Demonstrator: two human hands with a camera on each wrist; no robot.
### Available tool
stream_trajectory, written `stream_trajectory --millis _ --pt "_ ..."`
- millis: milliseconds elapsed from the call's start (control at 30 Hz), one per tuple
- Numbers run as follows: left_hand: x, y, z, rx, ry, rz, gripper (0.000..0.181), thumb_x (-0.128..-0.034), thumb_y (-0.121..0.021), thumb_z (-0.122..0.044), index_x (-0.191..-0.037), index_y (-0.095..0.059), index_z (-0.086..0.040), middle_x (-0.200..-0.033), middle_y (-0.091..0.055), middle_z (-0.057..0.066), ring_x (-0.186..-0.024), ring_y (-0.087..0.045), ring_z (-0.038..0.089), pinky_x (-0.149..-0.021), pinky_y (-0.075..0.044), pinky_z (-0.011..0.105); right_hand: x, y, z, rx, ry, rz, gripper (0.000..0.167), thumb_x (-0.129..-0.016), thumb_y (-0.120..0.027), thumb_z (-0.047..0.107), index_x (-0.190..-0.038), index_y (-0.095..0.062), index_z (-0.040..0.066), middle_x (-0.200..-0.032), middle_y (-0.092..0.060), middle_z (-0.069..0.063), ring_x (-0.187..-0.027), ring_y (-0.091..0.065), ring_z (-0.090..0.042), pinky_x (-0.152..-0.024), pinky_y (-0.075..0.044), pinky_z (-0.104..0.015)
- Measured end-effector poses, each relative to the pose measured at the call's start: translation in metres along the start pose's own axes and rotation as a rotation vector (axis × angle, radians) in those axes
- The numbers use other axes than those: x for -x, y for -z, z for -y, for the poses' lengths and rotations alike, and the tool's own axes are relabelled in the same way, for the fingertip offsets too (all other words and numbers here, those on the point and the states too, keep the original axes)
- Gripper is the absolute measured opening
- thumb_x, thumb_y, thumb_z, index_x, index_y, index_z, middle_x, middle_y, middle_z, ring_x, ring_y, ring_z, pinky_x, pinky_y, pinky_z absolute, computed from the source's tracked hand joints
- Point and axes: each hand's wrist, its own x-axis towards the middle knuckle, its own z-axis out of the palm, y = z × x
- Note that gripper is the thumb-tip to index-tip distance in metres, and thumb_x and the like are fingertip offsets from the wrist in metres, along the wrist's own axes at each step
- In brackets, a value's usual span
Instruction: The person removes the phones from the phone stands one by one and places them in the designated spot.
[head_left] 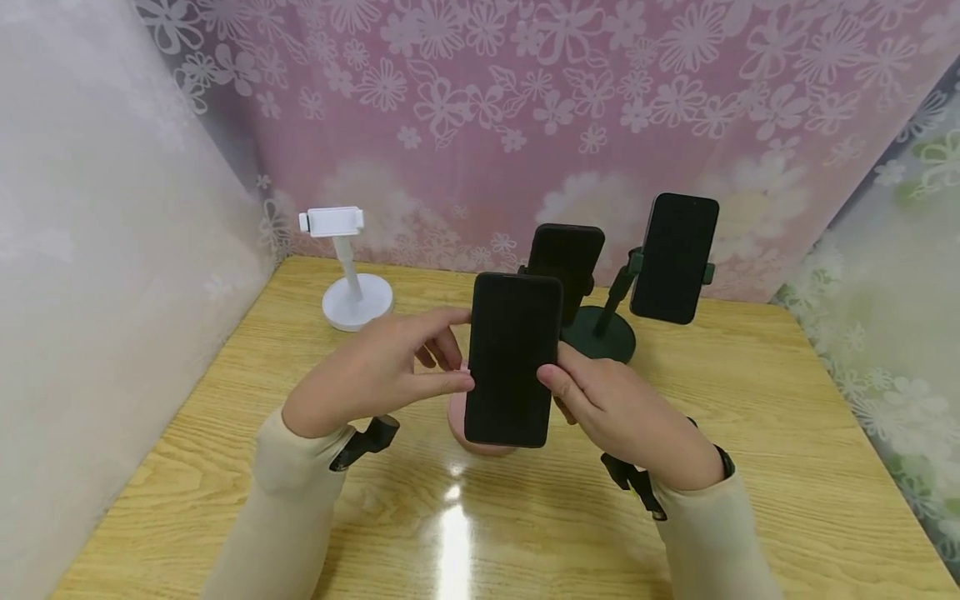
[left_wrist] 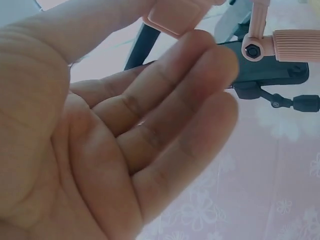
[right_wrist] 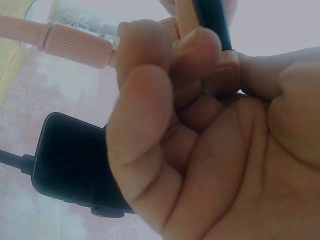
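A black smartphone stands upright in front of a pink phone stand, whose round base shows below it. My right hand grips the phone's right edge, thumb on the front and fingers curled behind. My left hand is at the left edge, its thumb and index finger at the pink clamp there. Its other fingers are loosely bent in the left wrist view. The stand's ribbed pink joint shows in the right wrist view. The phone hides most of the stand in the head view.
A white phone stand with no phone is at the back left. Behind my right hand, a second black phone and a third phone are held up on dark stands, one with a round base. A floral curtain hangs behind the wooden table.
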Motion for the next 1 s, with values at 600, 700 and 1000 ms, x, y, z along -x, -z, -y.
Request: stream_trajectory --millis 600,700,1000 --pt "-0.0033 0.0021 -0.0033 0.007 0.032 0.02 0.064 -0.0941 -0.079 -0.032 -0.146 -0.051 -0.008 -0.091 -0.067 -0.016 -0.085 -0.065 0.0 -0.084 -0.056 0.025 -0.0014 0.0013 0.0008 -0.003 -0.03 -0.001 0.028 -0.113 -0.037 0.042 -0.105 -0.05 0.018 -0.067 -0.054 0.007 -0.059 -0.051 -0.008 -0.065 -0.046 -0.031" --pt "-0.003 0.0022 -0.0036 0.016 0.042 0.03 0.065 -0.0943 -0.079 -0.033 -0.147 -0.05 -0.008 -0.092 -0.067 -0.015 -0.086 -0.065 0.001 -0.084 -0.056 0.026 -0.0008 0.0004 0.0012 -0.006 -0.035 -0.002 0.03 -0.113 -0.037 0.043 -0.101 -0.049 0.018 -0.066 -0.053 0.008 -0.058 -0.05 -0.008 -0.065 -0.046 -0.031" --pt "-0.0012 0.0005 -0.003 -0.001 0.038 0.028 0.052 -0.0941 -0.079 -0.033 -0.137 -0.058 -0.012 -0.09 -0.067 -0.015 -0.083 -0.065 0.001 -0.08 -0.056 0.027 -0.0002 -0.0012 0.0024 -0.008 -0.053 0.01 0.031 -0.113 -0.036 0.045 -0.107 -0.05 0.017 -0.066 -0.051 0.007 -0.057 -0.05 -0.01 -0.066 -0.046 -0.032"
